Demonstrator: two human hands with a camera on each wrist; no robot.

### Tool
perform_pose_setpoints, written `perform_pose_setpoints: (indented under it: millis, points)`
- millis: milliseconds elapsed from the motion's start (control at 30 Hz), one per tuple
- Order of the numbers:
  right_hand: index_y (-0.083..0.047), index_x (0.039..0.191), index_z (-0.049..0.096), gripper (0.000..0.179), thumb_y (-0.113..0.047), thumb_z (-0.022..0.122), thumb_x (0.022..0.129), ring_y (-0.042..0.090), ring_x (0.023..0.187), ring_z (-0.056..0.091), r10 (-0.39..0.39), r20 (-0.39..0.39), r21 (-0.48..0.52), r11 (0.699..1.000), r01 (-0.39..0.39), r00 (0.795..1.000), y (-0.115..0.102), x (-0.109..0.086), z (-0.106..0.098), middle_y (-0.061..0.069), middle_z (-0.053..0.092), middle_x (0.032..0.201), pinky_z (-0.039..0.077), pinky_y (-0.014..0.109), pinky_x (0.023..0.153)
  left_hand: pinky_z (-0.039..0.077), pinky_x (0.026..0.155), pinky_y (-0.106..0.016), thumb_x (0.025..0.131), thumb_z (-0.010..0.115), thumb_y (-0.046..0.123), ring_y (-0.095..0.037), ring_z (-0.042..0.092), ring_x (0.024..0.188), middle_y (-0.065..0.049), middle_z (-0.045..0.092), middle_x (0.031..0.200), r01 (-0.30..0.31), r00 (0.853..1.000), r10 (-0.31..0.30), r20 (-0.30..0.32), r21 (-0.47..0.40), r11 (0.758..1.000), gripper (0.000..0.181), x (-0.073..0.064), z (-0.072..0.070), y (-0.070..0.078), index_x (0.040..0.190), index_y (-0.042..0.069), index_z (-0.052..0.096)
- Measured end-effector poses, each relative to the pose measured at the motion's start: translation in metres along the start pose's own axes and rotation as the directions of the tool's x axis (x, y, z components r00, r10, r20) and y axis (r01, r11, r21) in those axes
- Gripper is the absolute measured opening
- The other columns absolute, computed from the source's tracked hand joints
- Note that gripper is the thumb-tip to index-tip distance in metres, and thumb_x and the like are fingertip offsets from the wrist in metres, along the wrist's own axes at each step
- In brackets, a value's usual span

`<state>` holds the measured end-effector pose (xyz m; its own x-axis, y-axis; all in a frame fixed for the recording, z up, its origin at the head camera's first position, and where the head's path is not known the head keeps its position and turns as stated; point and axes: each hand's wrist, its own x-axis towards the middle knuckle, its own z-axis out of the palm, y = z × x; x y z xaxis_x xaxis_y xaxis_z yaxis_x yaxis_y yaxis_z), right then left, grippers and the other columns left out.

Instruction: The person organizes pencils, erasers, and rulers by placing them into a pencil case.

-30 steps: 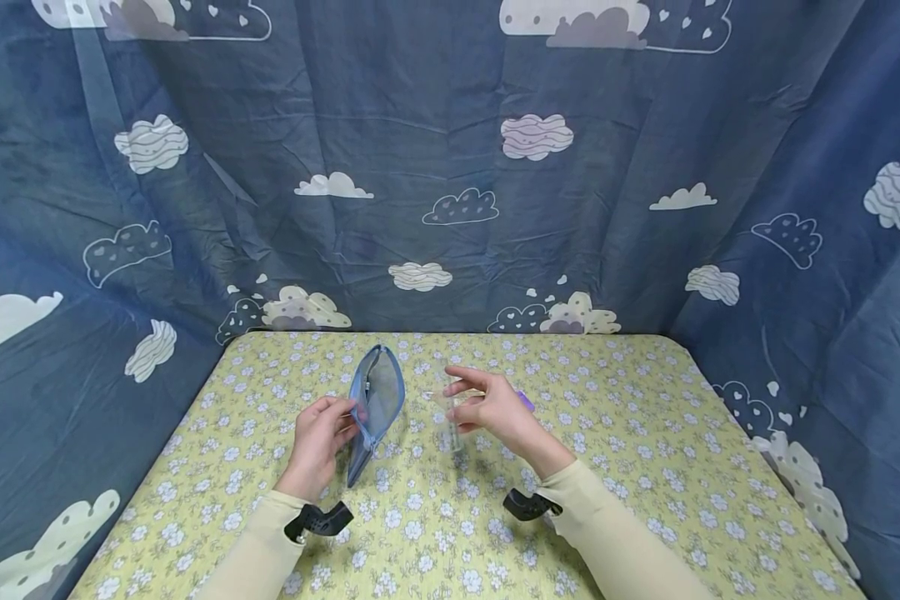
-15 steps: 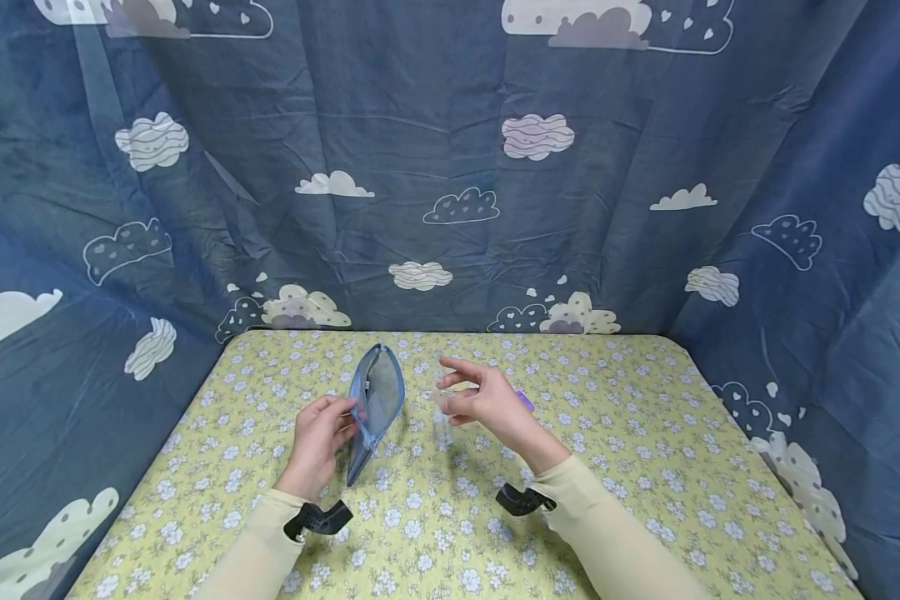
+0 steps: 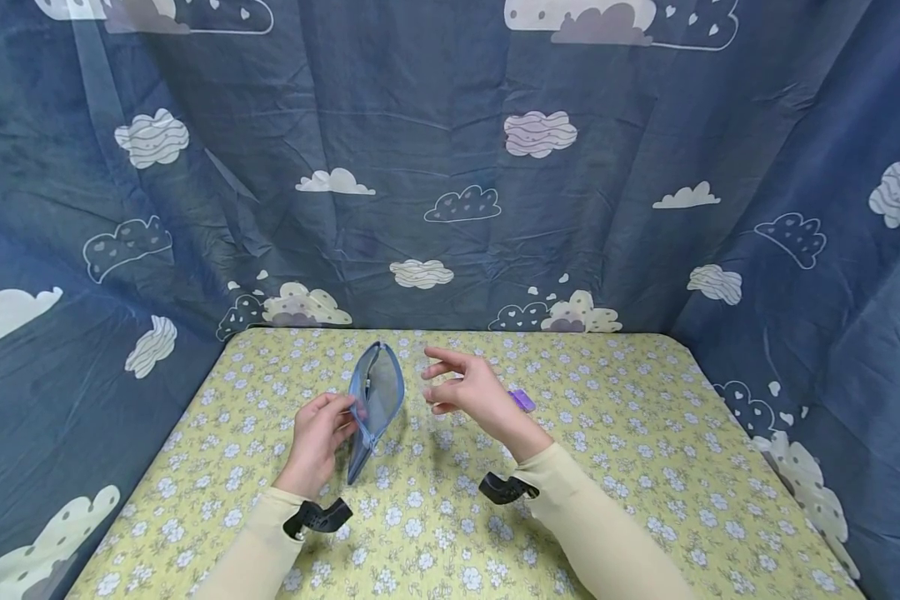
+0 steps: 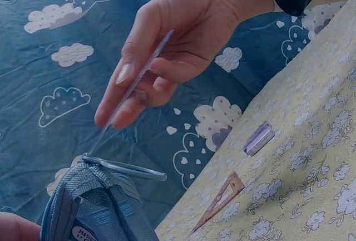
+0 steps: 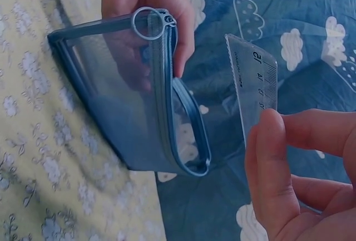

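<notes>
My left hand (image 3: pixel 317 442) grips the side of a blue see-through zip pencil case (image 3: pixel 387 397), which stands tilted with its mouth gaping. A round ring hangs from its zip pull (image 5: pixel 148 24), seen in the right wrist view. To the right of the case, my right hand (image 3: pixel 474 395) is raised above the table. It pinches a clear plastic ruler (image 5: pixel 256 74) between thumb and fingers, its numbered end pointing past the fingertips. From the head the ruler barely shows. In the left wrist view the ruler appears edge-on beyond the case's zip end; the case and ruler look apart in the right wrist view.
A small purple block-like object (image 3: pixel 522 400) lies on the flowered tablecloth (image 3: pixel 630 500), right of my right hand. A triangular set square (image 4: pixel 221 201) lies near it in the left wrist view. Dark blue cloud-printed curtains (image 3: pixel 450 150) hang behind and at both sides.
My right hand has moved left and slightly away from me, bringing the ruler closer to the pencil case. More of the purple object shows. My left hand and the case have hardly moved.
</notes>
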<state>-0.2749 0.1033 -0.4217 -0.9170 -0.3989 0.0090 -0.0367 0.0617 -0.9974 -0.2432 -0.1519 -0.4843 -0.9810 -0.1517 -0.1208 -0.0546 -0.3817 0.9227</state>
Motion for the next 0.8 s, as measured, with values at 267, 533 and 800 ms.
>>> perform_pose_setpoints:
  millis: [267,533,800]
  points:
    - [-0.020,0.146,0.053,0.067,0.002,0.073,0.085,0.034,0.093,0.070,-0.010,-0.006,0.007,1.000,0.011,1.000,-0.003,0.014,0.010,0.015,0.063,0.120,0.061,0.043,0.076,0.058,0.076,-0.034,0.095,0.068,0.009,-0.024,0.068,0.080,-0.012,0.069,0.088,-0.005,1.000,0.005,-0.002,0.002,1.000,0.013,0.000,0.000,0.000,0.090,-0.001,0.061]
    - [-0.012,0.147,0.051,0.068,0.005,0.073,0.085,0.024,0.081,0.070,-0.022,0.017,-0.002,1.000,0.022,1.000,-0.002,0.025,0.021,0.025,0.060,0.123,0.061,0.040,0.072,0.059,0.078,-0.035,0.095,0.068,0.010,-0.025,0.069,0.081,-0.012,0.070,0.087,-0.015,1.000,0.015,-0.002,0.015,1.000,0.018,0.000,0.000,0.000,0.092,-0.005,0.059]
    - [-0.006,0.148,0.048,0.068,0.004,0.074,0.085,0.024,0.081,0.070,-0.019,0.034,-0.044,0.999,0.020,0.999,0.000,0.034,0.032,0.025,0.061,0.121,0.061,0.039,0.071,0.058,0.077,-0.036,0.094,0.070,0.010,-0.027,0.068,0.083,-0.012,0.068,0.087,-0.022,1.000,0.023,-0.006,0.024,0.999,0.020,-0.001,0.001,0.002,0.086,-0.003,0.057]
